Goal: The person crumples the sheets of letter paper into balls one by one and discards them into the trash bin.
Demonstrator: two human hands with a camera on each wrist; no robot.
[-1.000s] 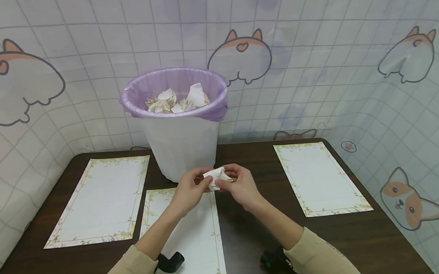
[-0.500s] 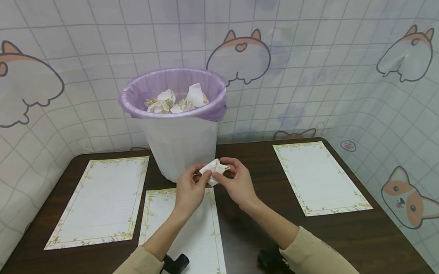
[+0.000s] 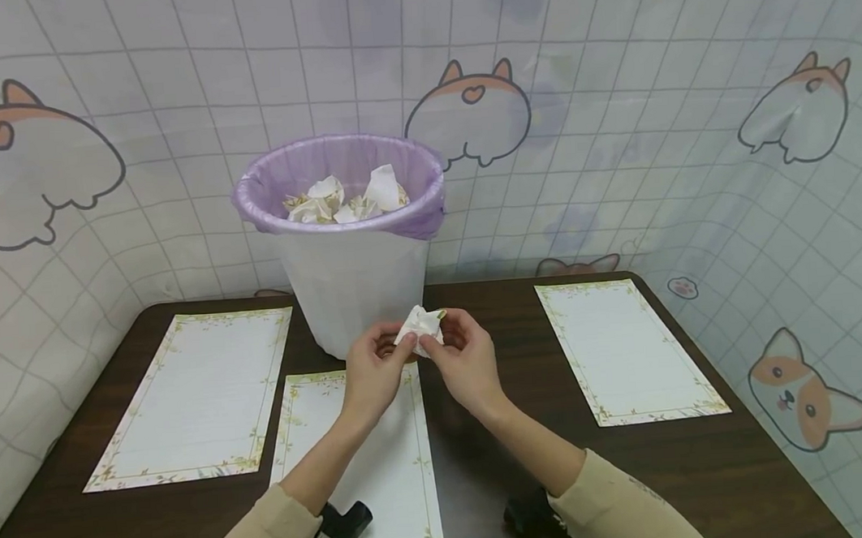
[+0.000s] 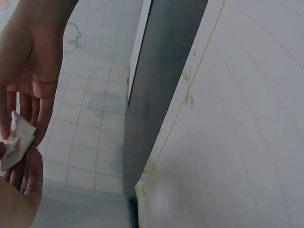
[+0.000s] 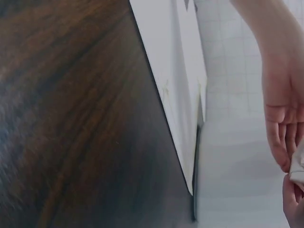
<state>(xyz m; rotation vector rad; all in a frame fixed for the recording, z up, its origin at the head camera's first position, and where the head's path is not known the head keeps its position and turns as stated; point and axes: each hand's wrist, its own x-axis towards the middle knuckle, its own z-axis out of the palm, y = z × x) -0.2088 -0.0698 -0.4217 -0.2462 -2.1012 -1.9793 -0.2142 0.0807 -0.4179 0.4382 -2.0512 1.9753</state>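
crumpled paper (image 3: 421, 324), dark table (image 3: 704, 458), gridded backdrop (image 3: 614, 129)

No text or numbers can be read.

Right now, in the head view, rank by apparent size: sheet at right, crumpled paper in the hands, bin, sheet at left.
1. Bin
2. Sheet at left
3. Sheet at right
4. Held crumpled paper
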